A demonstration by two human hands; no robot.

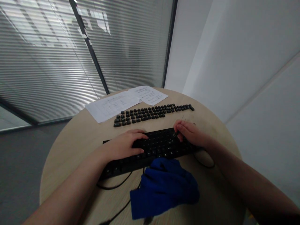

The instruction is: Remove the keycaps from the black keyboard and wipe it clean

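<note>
A black keyboard lies on the table in front of me, tilted slightly up to the right. My left hand rests over its left part, fingers stretched out and holding nothing. At the keyboard's upper right, my right hand is closed around a small wire keycap puller. Its thin wires stick up above the fingers, and a dark part shows below them near the keys. Beyond the keyboard, several loose black keycaps are laid out in rows. My fingers hide some of the keys.
A bunched blue cloth lies nearest me, against the keyboard's front edge. Black cables run across the round wooden table. Printed papers lie at the far edge. Behind stand blinds and a white wall.
</note>
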